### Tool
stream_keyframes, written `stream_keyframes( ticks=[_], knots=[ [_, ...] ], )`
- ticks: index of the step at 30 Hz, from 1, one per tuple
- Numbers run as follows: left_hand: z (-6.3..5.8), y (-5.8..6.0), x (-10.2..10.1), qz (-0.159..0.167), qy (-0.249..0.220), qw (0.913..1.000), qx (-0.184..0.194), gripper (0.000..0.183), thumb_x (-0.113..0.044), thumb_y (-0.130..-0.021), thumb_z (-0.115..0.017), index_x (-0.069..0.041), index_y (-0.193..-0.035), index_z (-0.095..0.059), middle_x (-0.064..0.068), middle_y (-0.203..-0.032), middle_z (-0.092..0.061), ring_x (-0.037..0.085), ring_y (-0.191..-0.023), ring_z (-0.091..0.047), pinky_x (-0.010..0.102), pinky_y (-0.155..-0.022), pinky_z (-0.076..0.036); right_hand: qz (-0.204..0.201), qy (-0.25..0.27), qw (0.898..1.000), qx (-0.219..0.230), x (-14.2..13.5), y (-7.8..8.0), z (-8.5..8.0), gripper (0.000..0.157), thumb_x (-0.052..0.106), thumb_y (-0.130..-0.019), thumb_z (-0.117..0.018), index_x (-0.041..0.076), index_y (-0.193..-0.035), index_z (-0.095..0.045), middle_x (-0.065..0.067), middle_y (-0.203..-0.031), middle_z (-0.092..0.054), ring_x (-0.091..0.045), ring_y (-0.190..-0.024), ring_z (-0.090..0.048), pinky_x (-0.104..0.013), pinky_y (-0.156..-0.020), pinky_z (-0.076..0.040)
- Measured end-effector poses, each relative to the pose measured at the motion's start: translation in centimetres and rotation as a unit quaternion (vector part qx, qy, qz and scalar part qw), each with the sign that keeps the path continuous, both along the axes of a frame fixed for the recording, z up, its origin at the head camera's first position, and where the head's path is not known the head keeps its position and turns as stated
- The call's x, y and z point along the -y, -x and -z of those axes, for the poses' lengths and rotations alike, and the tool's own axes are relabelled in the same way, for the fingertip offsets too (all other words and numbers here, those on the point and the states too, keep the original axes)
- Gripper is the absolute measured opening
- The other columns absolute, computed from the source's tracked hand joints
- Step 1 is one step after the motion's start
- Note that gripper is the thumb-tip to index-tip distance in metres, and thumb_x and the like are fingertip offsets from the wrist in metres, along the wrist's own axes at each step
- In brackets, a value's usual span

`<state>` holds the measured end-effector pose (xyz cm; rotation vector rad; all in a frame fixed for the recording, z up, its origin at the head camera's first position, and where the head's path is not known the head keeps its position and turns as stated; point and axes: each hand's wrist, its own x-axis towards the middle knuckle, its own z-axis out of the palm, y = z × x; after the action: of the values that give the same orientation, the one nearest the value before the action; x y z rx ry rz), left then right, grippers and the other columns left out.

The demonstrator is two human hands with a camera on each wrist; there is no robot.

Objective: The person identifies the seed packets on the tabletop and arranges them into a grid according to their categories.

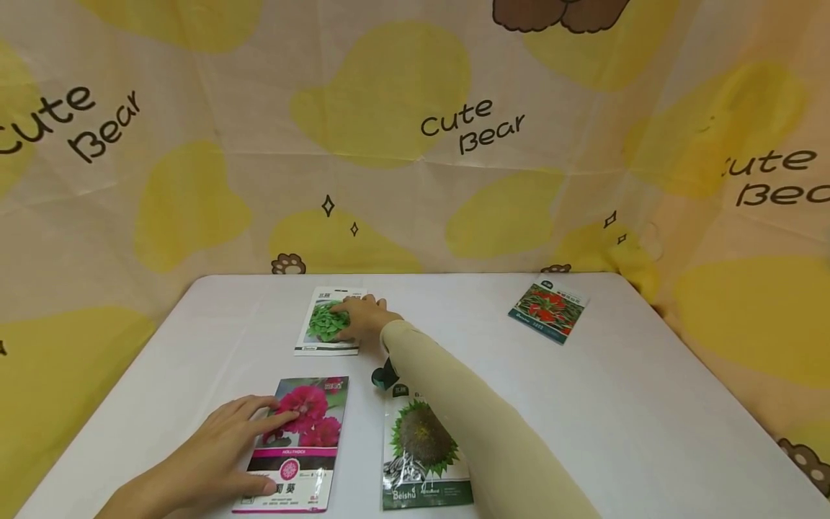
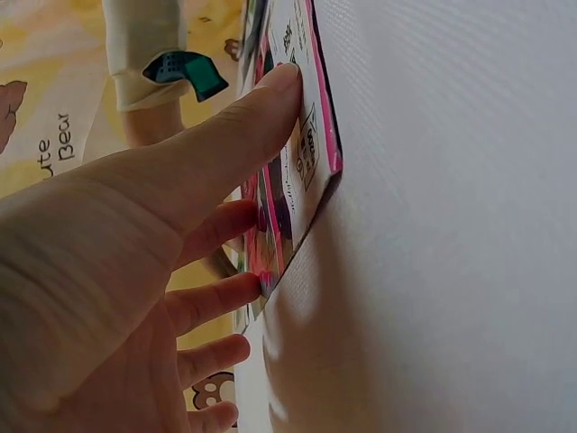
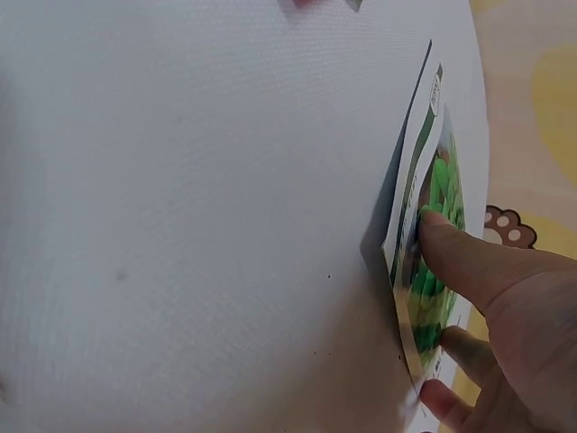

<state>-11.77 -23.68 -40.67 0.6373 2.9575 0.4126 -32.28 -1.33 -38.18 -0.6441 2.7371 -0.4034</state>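
My left hand (image 1: 220,448) rests on a seed packet with pink hollyhock flowers (image 1: 308,407) at the front left. Its thumb lies along the lower part and its fingertips touch the picture, as the left wrist view also shows. Farther back, my right hand (image 1: 369,318) reaches onto a white seed packet with green leaves (image 1: 324,321). In the right wrist view, the thumb (image 3: 451,248) presses on the leaf picture while other fingertips touch near the packet's edge. The palm covers that packet's right side in the head view.
A sunflower seed packet (image 1: 424,440) lies at the front middle, partly hidden under my right forearm. At the back right lies a packet with red peppers or flowers (image 1: 547,310), turned at an angle. A patterned yellow cloth (image 1: 389,187) hangs behind the white table (image 1: 622,425).
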Motion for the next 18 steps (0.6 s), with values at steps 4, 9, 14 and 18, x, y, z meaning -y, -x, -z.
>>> stream_keyframes(
  ticks=[4, 9, 14, 18],
  knots=[
    [-0.07, 0.05, -0.07, -0.005, 0.005, 1.0, 0.006, 0.089, -0.071, -0.062, -0.081, -0.037, -0.141, -0.057, 0.007, -0.144, -0.052, 0.036, -0.131, -0.045, 0.071, -0.104, -0.04, 0.011, 0.01, 1.0, 0.005, 0.03, -0.2, -0.2, 0.06, 0.04, -0.095, -0.069, 0.041, -0.15, -0.046, 0.006, -0.166, -0.032, -0.026, -0.127, -0.04, -0.047, -0.102, -0.043],
    [-0.03, 0.07, -0.14, 0.001, 0.006, 0.9999, -0.009, 0.09, -0.072, -0.06, -0.081, -0.035, -0.139, -0.06, 0.006, -0.14, -0.055, 0.035, -0.129, -0.047, 0.069, -0.104, -0.04, 0.012, 0.007, 1.0, 0.005, 0.1, -0.21, -0.17, 0.06, 0.041, -0.095, -0.069, 0.041, -0.151, -0.045, 0.007, -0.166, -0.032, -0.024, -0.129, -0.039, -0.045, -0.101, -0.042],
    [0.02, -0.05, -0.14, 0.001, 0.002, 0.9999, -0.012, 0.089, -0.072, -0.061, -0.081, -0.036, -0.139, -0.059, 0.005, -0.14, -0.054, 0.035, -0.129, -0.047, 0.069, -0.104, -0.04, 0.01, 0.005, 1.0, 0.003, 0.16, -0.19, 0.01, 0.06, 0.042, -0.095, -0.068, 0.041, -0.151, -0.045, 0.007, -0.166, -0.032, -0.025, -0.131, -0.039, -0.047, -0.101, -0.043],
    [0.04, -0.15, -0.12, 0.004, 0.001, 0.9999, -0.015, 0.089, -0.072, -0.061, -0.081, -0.036, -0.14, -0.059, 0.005, -0.14, -0.054, 0.035, -0.129, -0.047, 0.068, -0.104, -0.04, 0.011, 0.009, 1.0, 0.005, 0.17, -0.2, 0.1, 0.06, 0.042, -0.096, -0.068, 0.042, -0.151, -0.045, 0.006, -0.166, -0.031, -0.029, -0.133, -0.04, -0.051, -0.105, -0.044]
  ],
)
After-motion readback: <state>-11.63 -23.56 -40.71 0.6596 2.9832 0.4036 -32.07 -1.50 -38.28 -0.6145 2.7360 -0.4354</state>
